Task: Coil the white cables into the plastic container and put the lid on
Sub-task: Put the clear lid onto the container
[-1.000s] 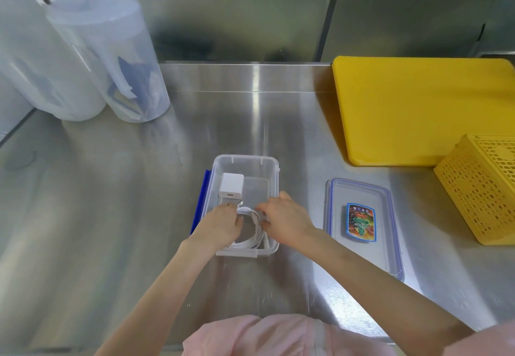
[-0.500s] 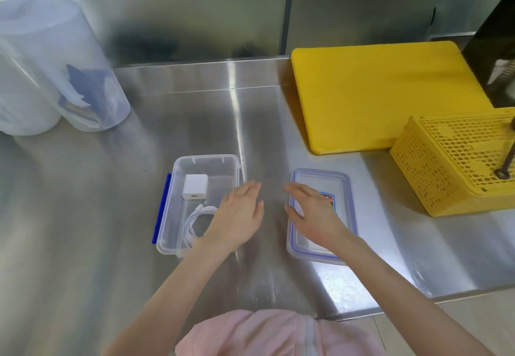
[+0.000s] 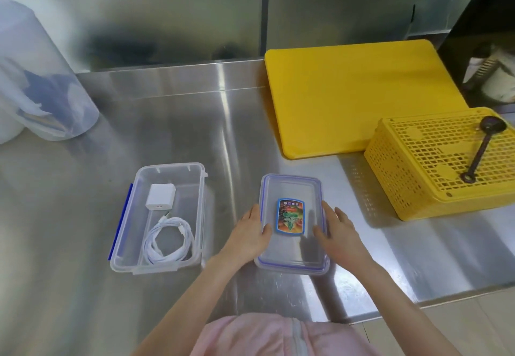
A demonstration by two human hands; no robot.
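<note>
A clear plastic container (image 3: 199, 202) sits open on the steel counter, left of centre. Inside it lie a coiled white cable (image 3: 167, 241) at the near end and a white charger block (image 3: 160, 196) at the far end. To its right lies the clear lid (image 3: 292, 188) with a blue seal and a colourful sticker, flat on the counter. My left hand (image 3: 250, 233) grips the lid's left edge, thumb on top. My right hand (image 3: 338, 233) holds the lid's right edge the same way.
A yellow cutting board (image 3: 356, 96) lies at the back right. An upturned yellow basket (image 3: 434, 166) with a dark scoop (image 3: 482, 149) on it stands right of the lid. Translucent plastic jugs (image 3: 41, 88) stand at the far left. The counter's front edge runs close to my body.
Both hands left the container, where they were arranging the cable, and moved right to the lid. They now hold its two long edges. The view shifted right.
</note>
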